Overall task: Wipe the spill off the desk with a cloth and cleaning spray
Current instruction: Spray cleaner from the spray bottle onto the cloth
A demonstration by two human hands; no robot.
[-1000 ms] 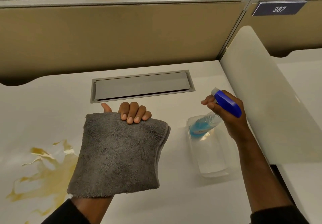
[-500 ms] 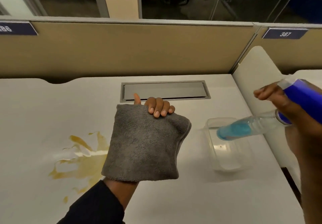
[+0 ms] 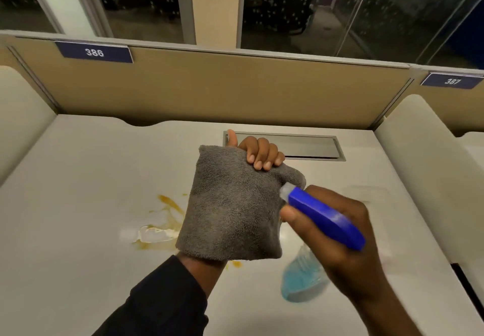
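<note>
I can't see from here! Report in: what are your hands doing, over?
Left hand holds grey cloth up. Right hand aims spray bottle at it. Brown spill unwiped on desk. Nothing blocking.

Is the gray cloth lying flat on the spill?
No, the gray cloth hangs from the raised left hand, above the desk and beside the brown spill.

Grey cloth (image 3: 233, 204), blue spray bottle (image 3: 322, 220), spill (image 3: 162, 231)

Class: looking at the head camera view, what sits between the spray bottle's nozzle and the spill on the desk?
The grey cloth, held up by the left hand, hangs between the nozzle and the spill.
</note>
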